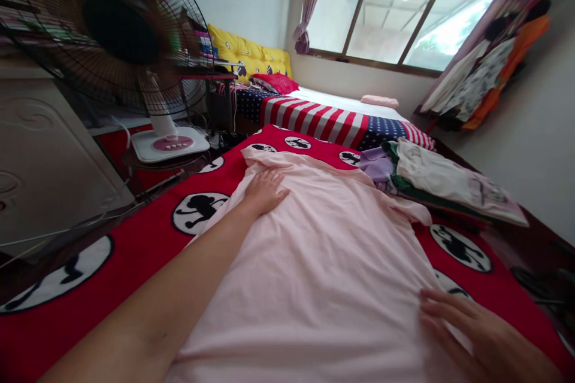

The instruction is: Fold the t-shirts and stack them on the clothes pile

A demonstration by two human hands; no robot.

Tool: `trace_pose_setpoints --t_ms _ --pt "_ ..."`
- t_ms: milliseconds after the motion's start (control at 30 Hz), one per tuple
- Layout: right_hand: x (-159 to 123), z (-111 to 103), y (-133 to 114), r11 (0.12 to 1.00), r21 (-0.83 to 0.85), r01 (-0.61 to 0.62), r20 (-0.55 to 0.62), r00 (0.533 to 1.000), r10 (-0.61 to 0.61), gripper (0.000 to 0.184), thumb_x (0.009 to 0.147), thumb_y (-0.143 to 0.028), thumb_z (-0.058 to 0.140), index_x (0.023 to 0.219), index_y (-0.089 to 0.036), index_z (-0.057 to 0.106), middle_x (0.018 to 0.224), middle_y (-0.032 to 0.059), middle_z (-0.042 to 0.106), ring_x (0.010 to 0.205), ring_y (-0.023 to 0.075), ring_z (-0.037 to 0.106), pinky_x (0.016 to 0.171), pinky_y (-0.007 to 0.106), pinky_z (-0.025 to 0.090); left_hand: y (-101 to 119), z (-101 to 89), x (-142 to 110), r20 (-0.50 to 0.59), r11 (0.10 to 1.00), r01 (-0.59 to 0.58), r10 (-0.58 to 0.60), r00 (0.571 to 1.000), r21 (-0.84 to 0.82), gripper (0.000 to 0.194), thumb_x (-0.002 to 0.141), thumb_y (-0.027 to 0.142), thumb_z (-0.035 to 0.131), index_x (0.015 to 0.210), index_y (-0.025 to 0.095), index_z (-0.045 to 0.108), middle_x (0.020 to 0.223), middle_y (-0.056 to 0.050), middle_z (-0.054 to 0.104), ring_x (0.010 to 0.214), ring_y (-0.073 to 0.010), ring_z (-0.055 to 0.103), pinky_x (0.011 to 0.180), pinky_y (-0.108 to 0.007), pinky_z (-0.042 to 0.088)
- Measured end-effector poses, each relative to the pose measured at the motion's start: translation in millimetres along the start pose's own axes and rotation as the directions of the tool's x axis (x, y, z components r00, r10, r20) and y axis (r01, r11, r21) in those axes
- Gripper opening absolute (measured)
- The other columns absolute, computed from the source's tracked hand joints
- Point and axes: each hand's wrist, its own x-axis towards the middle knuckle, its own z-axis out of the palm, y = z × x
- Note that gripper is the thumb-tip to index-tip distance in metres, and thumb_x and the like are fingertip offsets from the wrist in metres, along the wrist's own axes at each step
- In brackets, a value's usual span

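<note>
Pale pink T-shirt (309, 263) lies spread flat, collar end far, on a red bedspread (135, 269) printed with black-and-white cartoon roundels. Left hand (265, 191) rests palm down near the far end of the shirt, fingers together and extended, gripping nothing. Right hand (476, 335) sits open on the near right part of the shirt, fingers spread, no fold pinched. Folded clothes (449, 182) are stacked to the right, just beside the shirt. Pedestal fan (119, 30) stands left, blades blurred. Farther on, stars-and-stripes bedding (314, 119) covers a bed below a yellow padded headboard (247, 51). Hanging clothes (485, 72) line the far right wall near a window (395, 12).
</note>
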Motion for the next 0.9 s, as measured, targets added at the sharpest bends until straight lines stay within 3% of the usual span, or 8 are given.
trace_pose_setpoints --t_ms 67,133,233,367,567,733,800,900 --pt "41.7 -2.9 -29.4 0.998 0.062 0.031 0.013 0.999 -0.032 0.030 0.084 -0.049 0.057 0.095 -0.027 0.074 0.108 0.0059 0.072 0.092 0.0264 0.071 0.080 0.041 0.060 -1.7 -6.6 -2.9 -0.107 0.999 0.009 -0.013 0.994 -0.036 0.036 0.092 0.036 0.045 0.114 0.019 0.066 0.129 -0.008 0.059 0.122 -0.0240 0.049 0.106 -0.034 0.034" --pt "84.5 0.8 -62.1 0.973 0.223 0.062 0.071 0.994 -0.080 0.028 0.086 -0.045 0.054 0.090 -0.024 0.074 0.108 0.0075 0.071 0.087 0.0217 0.071 0.072 0.032 0.060 -5.4 -13.9 -5.7 -0.227 0.991 0.122 -0.129 0.965 -0.047 0.029 0.091 0.026 0.044 0.102 0.019 0.069 0.118 -0.009 0.063 0.114 -0.0245 0.053 0.101 -0.035 0.039" --pt "143.6 15.4 -105.9 0.907 0.413 0.077 0.099 0.987 -0.129 0.026 0.087 -0.039 0.055 0.087 -0.019 0.072 0.106 0.0099 0.070 0.083 0.0189 0.070 0.064 0.027 0.058 -13.4 -21.0 -8.2 -0.353 0.933 0.350 -0.358 0.864 -0.088 0.022 0.084 0.021 0.052 0.101 0.019 0.065 0.110 -0.011 0.063 0.109 -0.0286 0.054 0.092 -0.039 0.043" --pt "221.2 41.5 -155.0 0.838 0.529 0.132 0.022 0.985 -0.170 0.017 0.082 -0.029 0.059 0.086 -0.017 0.071 0.095 0.0081 0.072 0.087 0.0197 0.068 0.072 0.029 0.056 -22.3 -21.2 -8.4 -0.291 0.845 0.501 -0.535 0.793 -0.187 0.026 0.080 0.019 0.057 0.107 0.019 0.055 0.106 -0.011 0.063 0.101 -0.0271 0.059 0.081 -0.036 0.046" --pt "334.9 88.7 -234.1 0.813 0.564 0.146 -0.035 0.988 -0.153 0.029 0.076 -0.013 0.060 0.104 -0.013 0.069 0.100 0.0081 0.072 0.079 0.0176 0.068 0.078 0.032 0.055 -22.9 -18.7 -6.8 -0.253 0.784 0.568 -0.619 0.743 -0.251 0.032 0.078 0.019 0.061 0.108 0.018 0.050 0.109 -0.010 0.064 0.103 -0.0246 0.062 0.083 -0.033 0.046" --pt "377.6 126.4 -272.7 0.841 0.506 0.193 -0.031 0.978 -0.206 0.063 0.063 0.000 0.066 0.124 -0.016 0.060 0.123 0.0100 0.065 0.108 0.0235 0.062 0.095 0.033 0.047 -22.5 -19.2 -5.9 -0.216 0.763 0.599 -0.644 0.734 -0.243 0.029 0.080 0.020 0.059 0.108 0.018 0.050 0.099 -0.009 0.068 0.099 -0.0249 0.065 0.082 -0.034 0.046" --pt "381.8 134.8 -274.9 0.855 0.484 0.187 -0.011 0.978 -0.208 0.060 0.059 0.000 0.068 0.117 -0.015 0.064 0.115 0.0112 0.068 0.109 0.0270 0.061 0.094 0.035 0.047 -22.3 -20.5 -6.2 -0.196 0.763 0.600 -0.644 0.740 -0.241 0.031 0.079 0.022 0.060 0.109 0.018 0.050 0.098 -0.009 0.069 0.099 -0.0257 0.065 0.082 -0.035 0.046" --pt "383.9 132.3 -265.7 0.871 0.465 0.159 -0.021 0.985 -0.169 0.032 0.061 -0.006 0.069 0.091 -0.015 0.070 0.096 0.0115 0.071 0.100 0.0309 0.063 0.089 0.040 0.048 -21.2 -22.9 -7.6 -0.188 0.776 0.581 -0.626 0.757 -0.246 0.037 0.078 0.023 0.063 0.113 0.018 0.051 0.106 -0.010 0.067 0.102 -0.0256 0.063 0.084 -0.034 0.045"
